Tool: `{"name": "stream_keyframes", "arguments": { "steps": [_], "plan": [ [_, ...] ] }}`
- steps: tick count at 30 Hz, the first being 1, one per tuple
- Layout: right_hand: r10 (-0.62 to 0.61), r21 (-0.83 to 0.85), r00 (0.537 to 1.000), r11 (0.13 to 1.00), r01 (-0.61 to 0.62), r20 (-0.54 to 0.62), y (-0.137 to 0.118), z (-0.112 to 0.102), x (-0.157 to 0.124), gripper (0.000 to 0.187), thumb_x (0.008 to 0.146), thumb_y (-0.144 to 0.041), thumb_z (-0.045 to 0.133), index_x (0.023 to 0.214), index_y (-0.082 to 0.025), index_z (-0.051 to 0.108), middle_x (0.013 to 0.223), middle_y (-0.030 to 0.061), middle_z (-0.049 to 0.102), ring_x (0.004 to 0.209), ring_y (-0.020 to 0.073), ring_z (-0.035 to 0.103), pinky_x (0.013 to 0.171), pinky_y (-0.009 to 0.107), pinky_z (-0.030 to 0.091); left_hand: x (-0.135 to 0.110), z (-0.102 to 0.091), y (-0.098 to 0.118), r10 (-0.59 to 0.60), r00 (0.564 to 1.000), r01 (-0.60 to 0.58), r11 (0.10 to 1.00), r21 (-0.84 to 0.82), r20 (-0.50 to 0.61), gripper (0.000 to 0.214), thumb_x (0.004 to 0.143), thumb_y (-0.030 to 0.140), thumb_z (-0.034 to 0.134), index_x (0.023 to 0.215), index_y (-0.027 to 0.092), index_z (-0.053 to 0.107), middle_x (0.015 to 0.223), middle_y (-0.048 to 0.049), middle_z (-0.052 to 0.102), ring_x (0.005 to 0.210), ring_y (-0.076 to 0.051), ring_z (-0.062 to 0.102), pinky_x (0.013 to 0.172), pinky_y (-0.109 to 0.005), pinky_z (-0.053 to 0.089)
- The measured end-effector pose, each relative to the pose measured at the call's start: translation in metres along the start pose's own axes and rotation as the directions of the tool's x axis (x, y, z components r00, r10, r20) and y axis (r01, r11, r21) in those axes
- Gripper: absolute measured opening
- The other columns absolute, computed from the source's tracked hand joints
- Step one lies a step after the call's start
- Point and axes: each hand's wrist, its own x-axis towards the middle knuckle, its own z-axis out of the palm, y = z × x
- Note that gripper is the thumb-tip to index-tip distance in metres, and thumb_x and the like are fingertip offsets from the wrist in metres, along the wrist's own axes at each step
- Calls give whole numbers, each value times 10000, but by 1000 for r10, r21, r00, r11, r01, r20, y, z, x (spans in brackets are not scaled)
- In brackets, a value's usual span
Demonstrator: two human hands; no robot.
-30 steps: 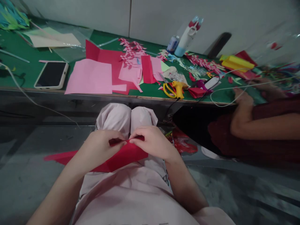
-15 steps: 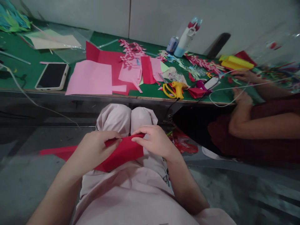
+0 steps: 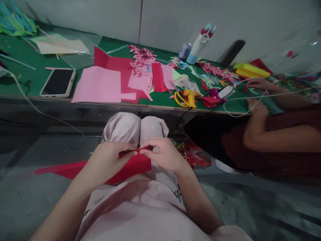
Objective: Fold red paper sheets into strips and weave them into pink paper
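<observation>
Pinching the red paper (image 3: 132,169) by its far edge, the left hand (image 3: 107,163) and right hand (image 3: 165,155) sit close, fingers (image 3: 127,146) clamped on it, its long way pointing left.

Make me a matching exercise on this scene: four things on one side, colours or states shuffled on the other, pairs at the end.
Things:
1. Sheet pinched by left hand and right hand
2. Phone
3. Glue gun
4. Bottle near the wall

Colours or states:
A. Yellow
B. White above, light blue at the base
C. Red
D. Lying flat, screen dark

Pairs: 1-C, 2-D, 3-A, 4-B
</observation>
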Motion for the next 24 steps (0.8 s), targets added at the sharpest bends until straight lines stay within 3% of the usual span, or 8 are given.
{"name": "stream_keyframes", "arguments": {
  "steps": [8, 15, 24],
  "plan": [
    [18, 61, 998, 998, -14, -62, 10, 1, -3, 96, 804, -197, 648, 837, -193, 738, 853, 15, 741, 794, 134, 660, 740, 228, 470, -3, -2, -2, -4, 1000, 4, 1000, 11, 16, 301, 869, 399, 478, 966, 278, 737, 950, 2, 763, 842, -202, 692, 687, -272, 459],
    [23, 93, 999, 995, -20, -34, 8, 3, -3, 105, 811, -208, 644, 845, -197, 742, 839, 13, 743, 784, 134, 660, 742, 232, 474, 0, 3, 4, 49, 999, -49, 999, -15, 3, 310, 891, 387, 457, 888, 249, 734, 859, -15, 758, 727, -177, 671, 643, -257, 442],
    [39, 123, 996, 992, -29, -80, 11, 3, -2, 98, 803, -200, 631, 792, -171, 725, 795, 15, 728, 745, 127, 642, 699, 220, 472, -1, 3, 6, 38, 999, -37, 998, -50, 12, 289, 884, 391, 460, 862, 245, 709, 833, -4, 743, 698, -161, 647, 636, -247, 437]
  ]
}}
